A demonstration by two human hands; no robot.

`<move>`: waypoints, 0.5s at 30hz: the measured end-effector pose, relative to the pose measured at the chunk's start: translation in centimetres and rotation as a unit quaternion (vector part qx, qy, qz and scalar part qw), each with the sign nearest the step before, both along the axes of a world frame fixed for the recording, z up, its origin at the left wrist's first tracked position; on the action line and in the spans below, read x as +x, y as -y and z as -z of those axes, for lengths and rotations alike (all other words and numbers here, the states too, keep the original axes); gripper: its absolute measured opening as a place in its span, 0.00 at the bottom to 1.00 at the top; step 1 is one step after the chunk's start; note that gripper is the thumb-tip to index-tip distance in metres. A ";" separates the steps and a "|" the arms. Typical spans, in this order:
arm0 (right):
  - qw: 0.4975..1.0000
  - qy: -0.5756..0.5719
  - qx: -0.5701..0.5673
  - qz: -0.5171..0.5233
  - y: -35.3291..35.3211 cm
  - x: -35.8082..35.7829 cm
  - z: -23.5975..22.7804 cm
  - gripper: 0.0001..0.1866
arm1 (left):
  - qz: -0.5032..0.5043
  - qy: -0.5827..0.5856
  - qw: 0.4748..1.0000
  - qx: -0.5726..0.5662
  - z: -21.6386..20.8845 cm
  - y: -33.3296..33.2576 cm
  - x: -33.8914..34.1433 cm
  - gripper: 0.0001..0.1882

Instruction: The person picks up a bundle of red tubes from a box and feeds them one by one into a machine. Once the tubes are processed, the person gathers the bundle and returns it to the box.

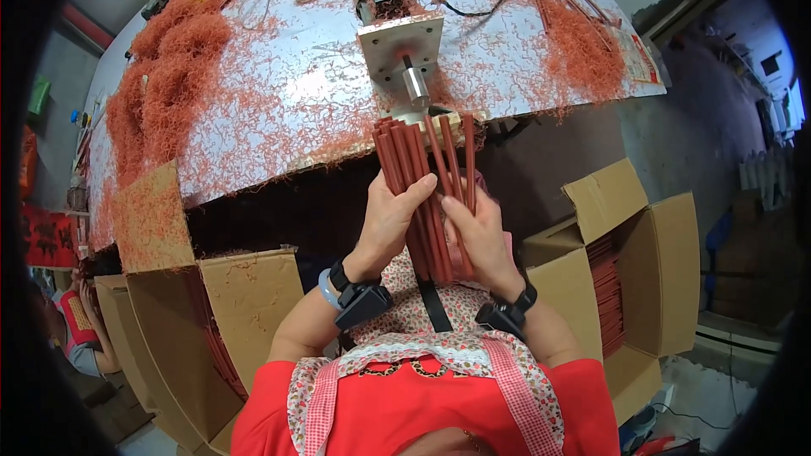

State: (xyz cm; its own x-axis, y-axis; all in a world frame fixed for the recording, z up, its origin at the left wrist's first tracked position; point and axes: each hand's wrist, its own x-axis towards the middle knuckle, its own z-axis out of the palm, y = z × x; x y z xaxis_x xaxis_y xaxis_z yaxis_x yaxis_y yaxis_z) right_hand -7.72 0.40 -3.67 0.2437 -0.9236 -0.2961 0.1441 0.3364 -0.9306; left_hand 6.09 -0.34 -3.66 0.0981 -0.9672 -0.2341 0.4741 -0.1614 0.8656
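Reddish-brown slim round sticks (397, 152) in a thick bundle: grips the main bunch with the left hand (386, 218), thumb laid across the front, fingers mostly hidden behind. Closes the right hand (486, 241) around the right side of the same bundle, thumb against the front, just beside the left thumb. Keeps the sticks between both palms, tops jutting out above the hands, lower ends reaching down between the wrists. Shows the left part tightly packed, with a few sticks on the right fanned slightly apart at the top.

Just beyond the stick tops, on a white surface (287, 143) strewn with reddish shavings: a pale square metal plate (380, 46), with a silver metal cylinder (415, 84) pointing toward the bundle. Farther left, a large heap of reddish curly shavings (182, 59); to the right, a smaller reddish heap (583, 55) with loose sticks near it. Below the surface edge, on either side of the hands: an open brown cardboard box (253, 295) at left, and another open brown cardboard box (557, 304) at right, both with reddish sticks inside.
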 end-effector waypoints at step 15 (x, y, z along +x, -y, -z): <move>0.999 -0.002 -0.030 -0.046 2.4 -0.5 -0.1 0.11 | 0.038 0.036 0.998 0.045 -1.0 -0.6 1.4 0.15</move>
